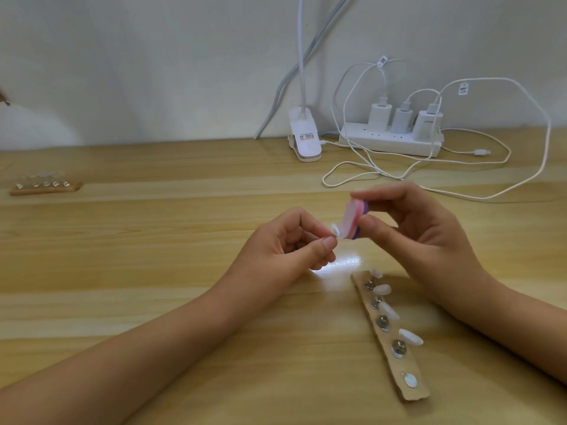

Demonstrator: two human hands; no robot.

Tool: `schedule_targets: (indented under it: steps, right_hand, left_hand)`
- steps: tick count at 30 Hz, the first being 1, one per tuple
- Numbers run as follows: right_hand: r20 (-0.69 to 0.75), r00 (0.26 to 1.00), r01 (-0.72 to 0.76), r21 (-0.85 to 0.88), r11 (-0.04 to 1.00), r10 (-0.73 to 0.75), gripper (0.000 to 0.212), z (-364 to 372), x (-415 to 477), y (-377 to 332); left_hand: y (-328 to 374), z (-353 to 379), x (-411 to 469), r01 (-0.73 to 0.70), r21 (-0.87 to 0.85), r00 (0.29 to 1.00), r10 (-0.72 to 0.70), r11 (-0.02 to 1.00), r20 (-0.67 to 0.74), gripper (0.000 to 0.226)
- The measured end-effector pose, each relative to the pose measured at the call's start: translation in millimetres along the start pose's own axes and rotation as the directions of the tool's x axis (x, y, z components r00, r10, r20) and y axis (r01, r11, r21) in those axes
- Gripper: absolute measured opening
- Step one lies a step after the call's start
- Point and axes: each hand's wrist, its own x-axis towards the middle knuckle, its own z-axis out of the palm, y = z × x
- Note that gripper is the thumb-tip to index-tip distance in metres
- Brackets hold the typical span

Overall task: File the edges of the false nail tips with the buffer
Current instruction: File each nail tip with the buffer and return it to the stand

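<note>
While spare nail tips [410,336] wait on the cardboard strip [414,392] nearest us, our left grip [285,250] pinches one nail tip [335,230] steady above the counter [184,271]; our right grip [429,234] clamps the buffer [352,219] against its edge, presumably for filing.

The buffer [445,217] was a small layered block, pale pink on its near face with brighter pink and purple layers behind. It stood roughly upright and slightly blurred above the table [184,271], pinched between the thumb and fingertips of the right hand [426,231]. Its lower edge met one false nail tip [428,231], a small whitish piece held in the left hand [291,246]. The other nail tips [410,336] (white, oval, several of them) sat in a row along a cardboard strip [399,371] lying flat near the right wrist.
</note>
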Motion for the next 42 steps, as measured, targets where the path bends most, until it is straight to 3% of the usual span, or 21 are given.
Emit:
schedule_targets:
  steps: [8,11,19,24,27,33,42]
  right_hand:
    - [0.059,0.995,-0.075,-0.024,0.997,0.076,0.026,0.5,0.0,-2.1]
    - [0.054,0.998,-0.026,-0.041,0.999,0.028,0.027,-0.4,-0.1,-2.6]
    - [0.078,0.995,-0.059,-0.103,0.993,0.067,0.027,0.3,-0.4,-2.9]
    - [0.097,0.99,0.12,-0.222,0.968,-0.1,0.03,2.6,-2.8,-1.5]
    - [0.062,0.996,0.077,-0.176,0.981,-0.067,0.033,1.3,-1.3,1.2]
    - [0.081,0.989,0.143,-0.296,0.944,-0.124,0.018,-1.3,0.9,2.5]
    - [0.103,0.98,0.199,-0.364,0.91,-0.173,0.02,-4.2,0.6,5.1]
  left_hand:
    - [1.5,0.5,-0.5,0.005,0.007,1.0,-0.005,1.0,0.011,0.009]
    - [2.3,0.3,-0.5,0.011,-0.01,1.0,-0.011,1.0,0.002,0.009]
    - [2.4,0.4,0.2,0.034,0.007,0.999,-0.034,0.999,0.01,0.006]
    - [0.9,0.9,1.2,0.043,-0.008,0.999,-0.043,0.999,-0.013,0.007]
    - [0.4,0.1,1.8,0.051,-0.015,0.998,-0.051,0.999,-0.036,0.008]
    - [1.1,-1.0,-0.4,0.071,0.022,0.997,-0.07,0.997,-0.02,0.009]
    - [1.4,-0.9,0.0,0.069,0.063,0.998,-0.069,0.996,0.004,0.01]
